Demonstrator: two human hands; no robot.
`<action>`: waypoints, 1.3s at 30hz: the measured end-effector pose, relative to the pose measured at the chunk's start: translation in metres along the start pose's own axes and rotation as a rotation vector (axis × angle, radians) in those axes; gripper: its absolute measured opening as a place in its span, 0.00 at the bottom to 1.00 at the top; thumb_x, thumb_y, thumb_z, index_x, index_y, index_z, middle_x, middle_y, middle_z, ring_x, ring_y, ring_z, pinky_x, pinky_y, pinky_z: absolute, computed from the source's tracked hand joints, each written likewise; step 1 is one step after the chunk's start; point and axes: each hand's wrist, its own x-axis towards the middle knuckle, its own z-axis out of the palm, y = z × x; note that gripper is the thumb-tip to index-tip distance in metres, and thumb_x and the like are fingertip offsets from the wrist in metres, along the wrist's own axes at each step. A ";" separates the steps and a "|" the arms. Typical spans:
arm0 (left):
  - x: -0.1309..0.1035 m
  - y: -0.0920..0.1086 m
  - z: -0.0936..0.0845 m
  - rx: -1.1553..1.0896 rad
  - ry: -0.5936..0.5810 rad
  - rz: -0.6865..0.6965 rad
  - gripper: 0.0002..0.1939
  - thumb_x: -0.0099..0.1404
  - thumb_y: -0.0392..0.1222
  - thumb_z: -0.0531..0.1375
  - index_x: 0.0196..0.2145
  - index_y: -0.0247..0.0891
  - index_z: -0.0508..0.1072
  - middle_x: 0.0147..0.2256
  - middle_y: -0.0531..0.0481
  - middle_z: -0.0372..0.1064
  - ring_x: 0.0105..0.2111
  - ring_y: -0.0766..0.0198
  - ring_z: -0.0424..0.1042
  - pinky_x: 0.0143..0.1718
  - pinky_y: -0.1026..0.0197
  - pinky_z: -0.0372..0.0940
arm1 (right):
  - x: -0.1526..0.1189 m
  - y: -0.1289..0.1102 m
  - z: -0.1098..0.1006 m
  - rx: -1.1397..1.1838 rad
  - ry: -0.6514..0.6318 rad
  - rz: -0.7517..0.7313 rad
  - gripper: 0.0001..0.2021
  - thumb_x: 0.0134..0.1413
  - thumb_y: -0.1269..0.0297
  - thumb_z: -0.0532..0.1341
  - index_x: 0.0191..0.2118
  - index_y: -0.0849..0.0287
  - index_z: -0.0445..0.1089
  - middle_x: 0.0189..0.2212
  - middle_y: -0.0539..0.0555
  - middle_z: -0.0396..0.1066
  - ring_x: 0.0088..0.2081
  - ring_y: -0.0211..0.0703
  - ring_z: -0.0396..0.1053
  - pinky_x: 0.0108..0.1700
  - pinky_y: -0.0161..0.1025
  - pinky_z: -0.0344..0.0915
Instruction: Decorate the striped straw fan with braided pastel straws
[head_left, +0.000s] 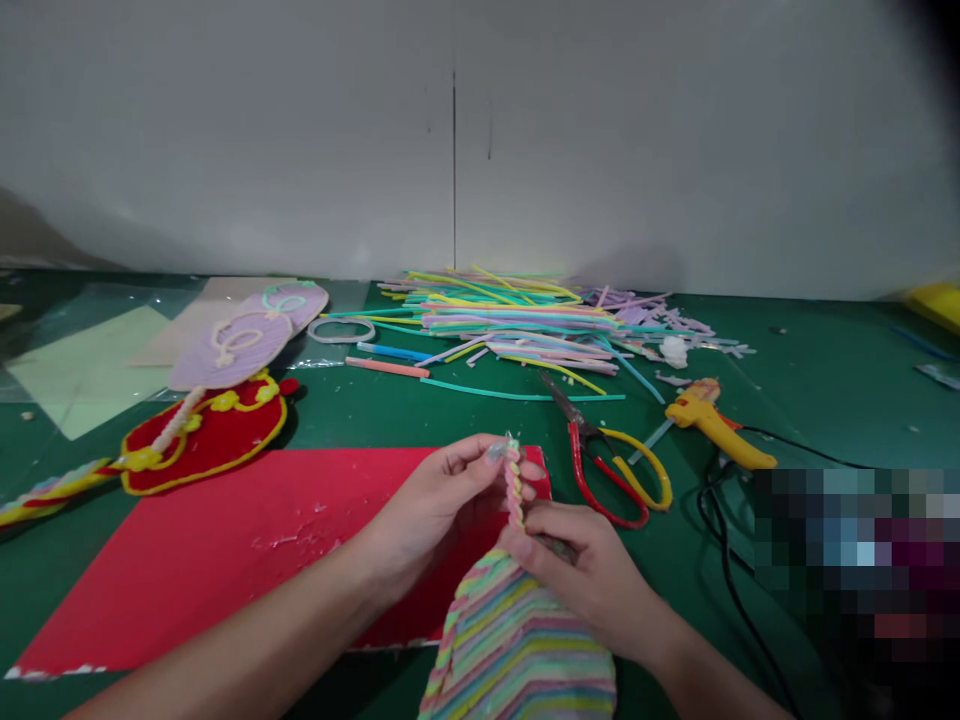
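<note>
Left hand [457,490] has thumb and fingers pinched near the top of a twisted pastel strand [514,490]; right hand [589,565] grips low, where that strand meets the tip of a striped fuzzy piece [525,640]. From my end, both hands read as closed on the work; can't tell exactly how strand and piece join, right thumb and fingers cover it. Striped piece sits bottom center of my head view, wide end running out at the lower edge, partly in front of a red sheet [285,550] on the green tabletop [337,420]. Just right of the hands I've got scissors [596,435], blades parted slightly, one handle loop red, one yellow. Beyond those, a yellow glue gun [712,420] on its side with a black cord. Pile of fuzzy stems [510,315] lies near the wall [300,130]. Left side: red piece with yellow edging [225,435], lilac ovals [240,345] behind it, overlapping.
</note>
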 end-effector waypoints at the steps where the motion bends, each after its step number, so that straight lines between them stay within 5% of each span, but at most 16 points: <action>1: 0.000 0.000 0.000 0.010 0.010 0.007 0.07 0.57 0.42 0.60 0.33 0.36 0.71 0.30 0.50 0.70 0.29 0.69 0.69 0.34 0.67 0.62 | 0.000 0.000 0.000 0.003 -0.008 -0.001 0.18 0.55 0.54 0.52 0.20 0.60 0.58 0.19 0.46 0.53 0.23 0.32 0.51 0.25 0.32 0.50; 20: -0.003 -0.003 0.003 -0.099 0.029 0.025 0.07 0.52 0.40 0.64 0.28 0.37 0.69 0.23 0.55 0.68 0.21 0.74 0.64 0.28 0.70 0.59 | 0.000 0.002 0.002 0.326 -0.147 0.110 0.18 0.51 0.52 0.55 0.21 0.61 0.60 0.20 0.47 0.52 0.24 0.32 0.49 0.25 0.31 0.50; 39: 0.002 0.000 0.000 0.084 0.108 0.114 0.05 0.55 0.39 0.61 0.29 0.36 0.71 0.27 0.53 0.71 0.26 0.72 0.68 0.30 0.70 0.61 | 0.002 0.001 0.000 0.227 -0.079 0.083 0.17 0.53 0.54 0.55 0.20 0.60 0.58 0.20 0.46 0.51 0.24 0.32 0.48 0.25 0.32 0.49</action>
